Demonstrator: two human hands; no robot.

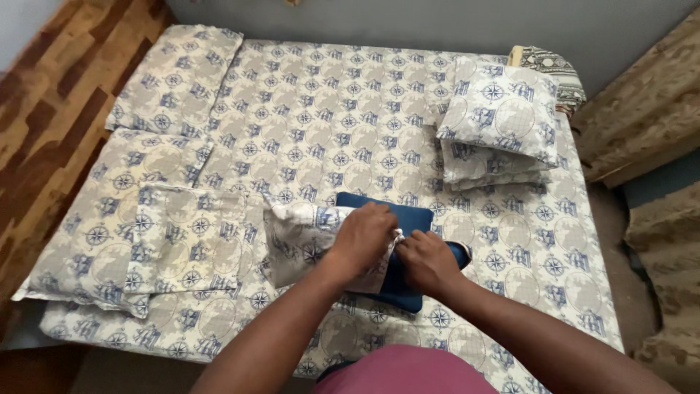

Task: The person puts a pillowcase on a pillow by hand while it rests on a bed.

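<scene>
Closest in, both hands are bunched together over a small dark blue pillow [408, 219] lying on the bed [554, 292]. The left hand [362, 237] is clamped on the open edge of a patterned pillowcase [299, 241], fingers curled down over the cloth, and that case trails off to the left of the grip, with the pillow's near left part already covered by it. The right hand [426, 261] sits just beside it, touching the same edge of fabric and pressed against the blue pillow; can't tell if its fingers actually pinch the cloth or just rest there.

Left of the grip, a bit further out, some flat folded pieces of the same compass-print fabric [168, 233] lie on the sheet. Up and to the right of the hands, well apart, there's a stack of covered pillows [499, 124] in the same print. Behind that stack, at the far corner, a different patterned cushion [558, 69] pokes out against the wall.
</scene>
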